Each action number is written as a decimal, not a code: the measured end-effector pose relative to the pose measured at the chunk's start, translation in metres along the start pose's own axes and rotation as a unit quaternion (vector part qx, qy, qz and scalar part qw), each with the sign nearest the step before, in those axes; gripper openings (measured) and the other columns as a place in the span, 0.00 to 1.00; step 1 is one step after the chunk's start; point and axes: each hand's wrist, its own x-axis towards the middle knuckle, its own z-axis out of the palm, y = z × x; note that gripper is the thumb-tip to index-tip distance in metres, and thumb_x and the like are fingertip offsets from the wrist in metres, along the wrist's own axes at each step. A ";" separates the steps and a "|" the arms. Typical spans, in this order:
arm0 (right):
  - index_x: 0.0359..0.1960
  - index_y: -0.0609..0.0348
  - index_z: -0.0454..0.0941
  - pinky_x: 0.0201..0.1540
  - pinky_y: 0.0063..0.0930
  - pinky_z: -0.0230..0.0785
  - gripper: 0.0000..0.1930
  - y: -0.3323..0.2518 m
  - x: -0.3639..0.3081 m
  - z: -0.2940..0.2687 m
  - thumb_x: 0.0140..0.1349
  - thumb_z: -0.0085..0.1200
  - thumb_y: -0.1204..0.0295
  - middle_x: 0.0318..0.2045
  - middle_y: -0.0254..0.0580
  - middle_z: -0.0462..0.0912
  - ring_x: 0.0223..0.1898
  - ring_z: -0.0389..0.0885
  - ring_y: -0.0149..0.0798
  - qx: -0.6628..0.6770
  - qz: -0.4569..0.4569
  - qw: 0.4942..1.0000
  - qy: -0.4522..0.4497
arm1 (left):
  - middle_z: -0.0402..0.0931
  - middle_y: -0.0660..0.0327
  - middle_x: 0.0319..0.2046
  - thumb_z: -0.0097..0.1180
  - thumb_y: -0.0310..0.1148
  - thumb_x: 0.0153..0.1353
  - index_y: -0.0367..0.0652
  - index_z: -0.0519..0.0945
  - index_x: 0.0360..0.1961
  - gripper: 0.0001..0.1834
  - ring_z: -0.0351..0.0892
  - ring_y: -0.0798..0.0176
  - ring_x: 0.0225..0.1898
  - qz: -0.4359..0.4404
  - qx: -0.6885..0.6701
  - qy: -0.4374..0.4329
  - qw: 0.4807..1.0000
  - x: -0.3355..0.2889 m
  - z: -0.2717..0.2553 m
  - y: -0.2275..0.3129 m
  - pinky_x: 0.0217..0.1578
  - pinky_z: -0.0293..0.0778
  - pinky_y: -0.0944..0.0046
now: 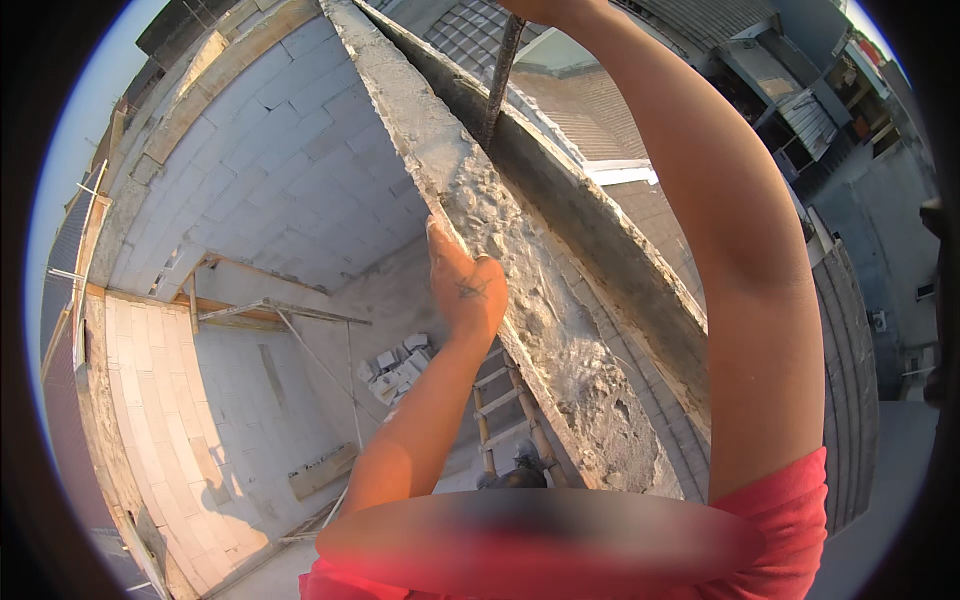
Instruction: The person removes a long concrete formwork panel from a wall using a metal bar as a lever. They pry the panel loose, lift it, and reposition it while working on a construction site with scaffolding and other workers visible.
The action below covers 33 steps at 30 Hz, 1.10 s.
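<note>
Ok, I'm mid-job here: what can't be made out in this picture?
All in the head view:
Right hand: mostly cut off by the top edge, so its grip is unclear.
Dark bar: upper end cut off there too.
Left hand: palm hidden by its own back.
Ladder and concrete ledge: parts hidden by the blurred patch.

At centre, dark lines mark my left hand (466, 290) and the concrete (510, 235) is mottled grey; lower right, my red sleeve (780, 520); upper left, pale-grey, staggered blockwork (270, 160).
</note>
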 end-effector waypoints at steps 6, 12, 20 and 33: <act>0.18 0.65 0.82 0.32 0.40 0.76 0.21 -0.001 -0.059 -0.056 0.51 0.50 0.57 0.17 0.55 0.81 0.22 0.82 0.49 0.089 -0.001 0.990 -0.105 | 0.59 0.31 0.64 0.46 0.22 0.49 0.20 0.53 0.65 0.39 0.59 0.35 0.67 0.052 0.125 0.040 0.990 0.002 0.002 -0.001 0.69 0.55 0.53; 0.14 0.67 0.79 0.27 0.41 0.74 0.21 0.022 -0.096 -0.083 0.50 0.52 0.58 0.10 0.54 0.74 0.16 0.78 0.47 0.147 0.028 0.986 -0.077 | 0.62 0.30 0.61 0.47 0.24 0.52 0.20 0.54 0.65 0.38 0.64 0.36 0.63 0.035 0.126 0.035 0.991 0.000 -0.001 0.005 0.66 0.59 0.53; 0.15 0.71 0.79 0.33 0.43 0.76 0.22 0.060 -0.108 -0.068 0.50 0.52 0.59 0.14 0.59 0.77 0.20 0.81 0.53 0.157 -0.052 0.985 0.045 | 0.68 0.36 0.55 0.55 0.24 0.53 0.23 0.58 0.63 0.36 0.70 0.41 0.56 0.055 0.073 -0.009 0.996 0.014 -0.006 -0.008 0.59 0.63 0.56; 0.19 0.69 0.80 0.38 0.44 0.76 0.19 0.134 -0.076 -0.064 0.49 0.51 0.60 0.22 0.61 0.81 0.29 0.83 0.55 0.155 0.056 0.986 0.031 | 0.68 0.47 0.53 0.53 0.21 0.53 0.32 0.61 0.64 0.34 0.70 0.51 0.52 -0.001 0.058 0.005 0.998 -0.004 -0.001 0.020 0.56 0.64 0.60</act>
